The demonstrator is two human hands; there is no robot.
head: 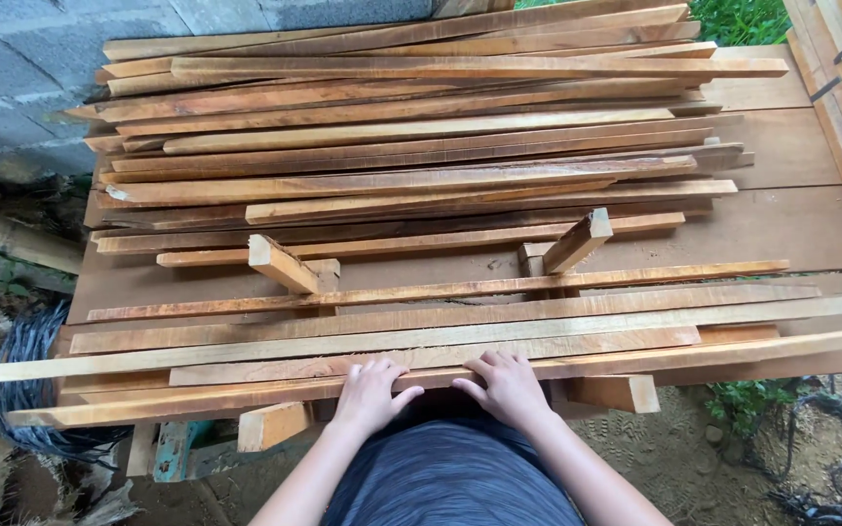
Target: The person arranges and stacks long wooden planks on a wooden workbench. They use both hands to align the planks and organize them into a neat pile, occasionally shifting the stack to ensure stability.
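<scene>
both hands, left hand [370, 392] and right hand [509, 386], rest fingers atop nearest wooden slat [246, 394].

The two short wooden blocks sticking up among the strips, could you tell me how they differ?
The left block points up and to the left; the right block points up and to the right. The left block sits lower in the view, nearer the left hand; the right block stands higher, farther from the right hand. Both are pale, short, squared pieces.

left hand [370, 394], right hand [506, 386], palms down, side by side
</scene>
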